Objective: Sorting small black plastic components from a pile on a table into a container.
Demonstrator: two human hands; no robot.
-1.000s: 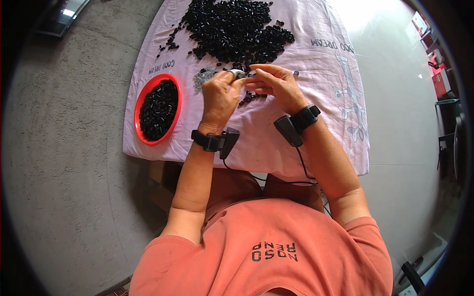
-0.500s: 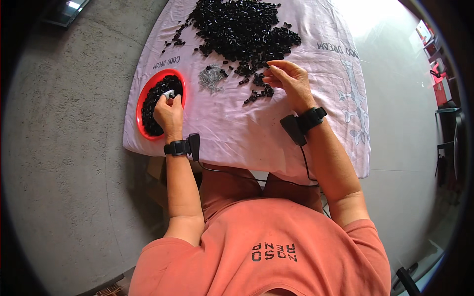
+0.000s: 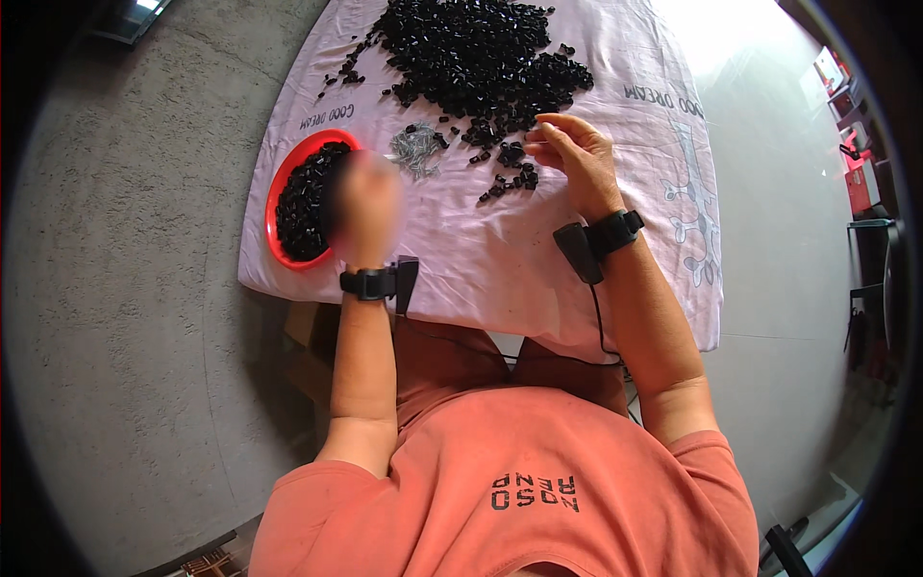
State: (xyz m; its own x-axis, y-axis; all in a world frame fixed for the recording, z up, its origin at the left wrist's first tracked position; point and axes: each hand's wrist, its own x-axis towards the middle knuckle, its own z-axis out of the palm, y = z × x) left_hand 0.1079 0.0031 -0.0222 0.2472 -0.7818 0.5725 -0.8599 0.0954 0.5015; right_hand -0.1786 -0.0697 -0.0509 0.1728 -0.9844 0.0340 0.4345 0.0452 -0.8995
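Note:
My left hand point(image 3: 368, 207) is over the right side of a red oval bowl point(image 3: 272, 226), and a blur hides its fingers and whatever they may hold. Small black plastic pieces point(image 3: 303, 212) fill much of that bowl. To the right, my right hand point(image 3: 585, 163) hovers by the near end of a big heap of similar black pieces point(image 3: 471, 58). Its fingers are curled with the tips close together; anything between them is too small to name. Between my hands lies a little pile of thin silvery metal pieces point(image 3: 415, 149).
A pale pink printed cloth point(image 3: 461, 260) covers the table. Several black pieces point(image 3: 510, 181) lie loose below the heap, others at its left. Each wrist wears a black strap with a box point(image 3: 577, 252), and a cable point(image 3: 600, 322) hangs from the right one.
My left hand has moved right from inside the red bowl toward its right rim and is now blurred. The right hand stays near the black pieces, hardly shifted.

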